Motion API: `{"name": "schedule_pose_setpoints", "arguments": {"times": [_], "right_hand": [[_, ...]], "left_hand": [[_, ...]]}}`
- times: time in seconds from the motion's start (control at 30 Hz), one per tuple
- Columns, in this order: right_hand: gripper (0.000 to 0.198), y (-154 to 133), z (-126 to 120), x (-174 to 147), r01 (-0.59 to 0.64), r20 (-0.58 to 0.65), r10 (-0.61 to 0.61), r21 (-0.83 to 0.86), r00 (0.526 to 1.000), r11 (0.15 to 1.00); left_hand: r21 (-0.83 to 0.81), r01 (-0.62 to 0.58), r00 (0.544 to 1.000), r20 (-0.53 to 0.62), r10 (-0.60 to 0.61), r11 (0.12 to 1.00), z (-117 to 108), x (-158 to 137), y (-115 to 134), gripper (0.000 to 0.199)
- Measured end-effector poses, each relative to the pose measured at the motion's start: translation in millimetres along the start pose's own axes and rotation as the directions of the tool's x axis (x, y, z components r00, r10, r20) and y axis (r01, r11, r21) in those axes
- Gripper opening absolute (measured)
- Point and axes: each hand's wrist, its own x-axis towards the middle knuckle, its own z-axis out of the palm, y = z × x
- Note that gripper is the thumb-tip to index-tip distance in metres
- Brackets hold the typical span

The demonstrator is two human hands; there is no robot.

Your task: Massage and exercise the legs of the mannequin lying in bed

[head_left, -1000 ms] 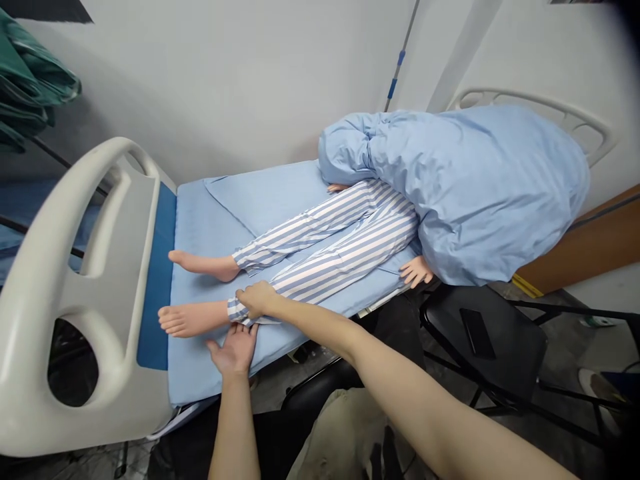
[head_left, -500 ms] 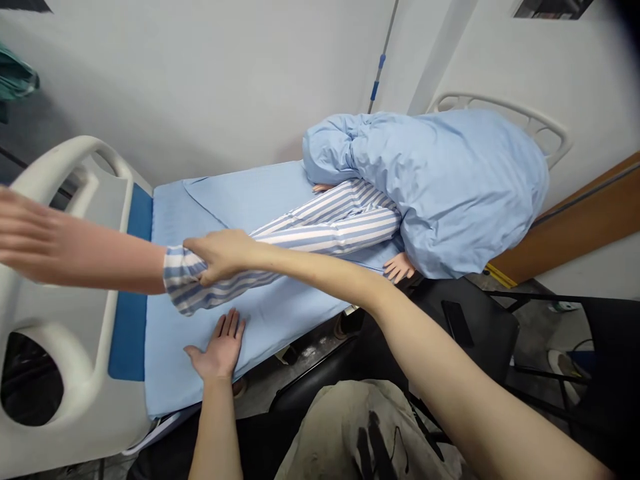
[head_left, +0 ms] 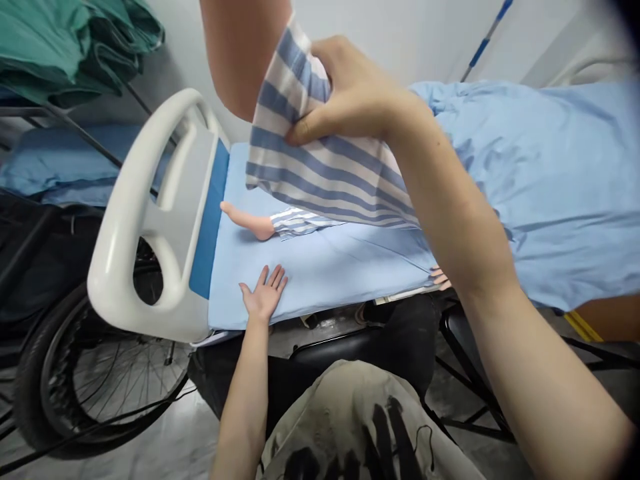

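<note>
High over the bed, my right hand (head_left: 353, 93) is wrapped round the ankle end of a manikin's leg (head_left: 325, 173) in a blue-and-white striped trouser leg. The bare ankle rises beyond my fingers, and its foot is cut off by the top of the picture. Beneath it, the manikin's other leg (head_left: 257, 223) lies on the light blue sheet (head_left: 335, 263). My left hand (head_left: 263, 293) rests palm up at the near edge of the mattress, fingers spread and holding nothing. A manikin hand (head_left: 441, 277) shows partly behind my right forearm.
A white and blue footboard (head_left: 165, 220) closes off the bed's left end, with a large spoked wheel (head_left: 105, 360) beside it. A light blue quilt (head_left: 565, 193) is heaped at the right. Green cloth (head_left: 75, 47) hangs at upper left; a blue-banded pole (head_left: 483, 47) stands behind.
My right hand has lifted the manikin's leg much higher, and its foot has left the top of the picture. The other foot has come into sight. The view has swung left; my left hand stays open.
</note>
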Motion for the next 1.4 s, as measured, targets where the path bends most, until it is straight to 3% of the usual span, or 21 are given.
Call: {"name": "schedule_pose_setpoints", "arguments": {"times": [0.13,0.2,0.27,0.47,0.57,0.73,0.9,1.27,1.4], "right_hand": [[0.051,-0.7,44.5,5.2,0.040,0.039,-0.038,-0.046,0.999,0.998],[0.054,0.1,82.1,7.1,0.066,0.063,-0.061,-0.074,0.996,0.995],[0.054,1.1,123.4,6.0,0.023,0.096,-0.009,-0.137,0.995,0.990],[0.055,4.0,234.0,-21.1,-0.024,0.322,0.088,-0.199,0.943,0.980],[0.054,10.0,272.7,-40.2,-0.007,0.414,0.069,-0.148,0.908,0.989],[0.050,20.0,320.9,-63.0,-0.057,0.517,0.128,-0.151,0.846,0.987],[0.048,25.6,346.4,-71.4,-0.025,0.496,0.152,-0.253,0.855,0.967],[0.049,29.4,349.2,-73.0,0.001,0.472,0.117,-0.243,0.874,0.970],[0.050,29.3,347.3,-71.4,0.035,0.502,0.089,-0.232,0.860,0.972]], "left_hand": [[0.003,-0.016,1.000,0.022,0.016,1.000,-2.8,-0.2,-0.8,0.094],[0.003,-0.017,1.000,0.017,0.017,1.000,-2.9,-1.1,-1.2,0.093],[-0.002,-0.010,1.000,0.012,0.010,1.000,-2.9,-2.3,-1.3,0.092],[-0.091,-0.059,0.998,0.012,0.060,0.994,-7.8,-3.6,-1.9,0.091],[-0.129,-0.051,0.998,-0.040,0.046,0.990,-10.1,-1.6,-2.2,0.086],[-0.137,-0.025,0.999,0.025,0.029,0.990,-12.0,1.7,-2.3,0.088],[-0.124,0.012,0.999,0.031,-0.008,0.992,-15.2,4.6,-1.6,0.085],[-0.012,-0.013,0.999,0.031,0.014,1.000,-9.7,1.8,-1.8,0.081],[0.046,-0.040,0.999,-0.003,0.040,0.998,-4.9,-0.3,-3.2,0.056]]}}
